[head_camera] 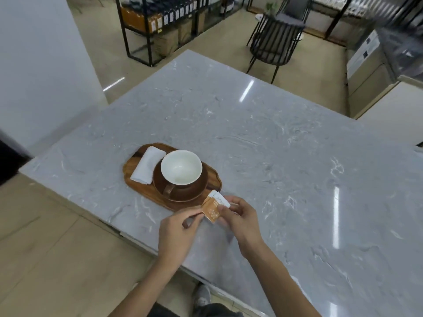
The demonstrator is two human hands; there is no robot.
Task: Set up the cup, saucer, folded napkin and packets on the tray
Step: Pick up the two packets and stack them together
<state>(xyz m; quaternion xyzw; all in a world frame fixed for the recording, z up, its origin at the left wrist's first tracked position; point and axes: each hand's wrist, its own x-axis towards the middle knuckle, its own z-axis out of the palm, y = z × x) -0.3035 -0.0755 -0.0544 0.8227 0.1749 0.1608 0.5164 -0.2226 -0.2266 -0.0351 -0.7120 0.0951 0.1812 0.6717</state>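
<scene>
A wooden tray [132, 172] lies on the grey marble table. On it a brown saucer [201, 188] carries a cup [181, 168], white inside and brown outside, its handle toward me. A folded white napkin [147, 165] lies on the tray's left part. Just off the tray's near right end, both hands hold packets: an orange one [211, 210] and a white one [220, 199] behind it. My left hand [176, 227] pinches the orange packet's left edge. My right hand [240, 216] grips the packets from the right.
The marble table [274, 168] stretches far to the right and back. A black slatted chair [272, 42] stands beyond its far edge. Black shelving with bottles and boxes [164, 21] lines the back. A white wall [34, 65] is at left.
</scene>
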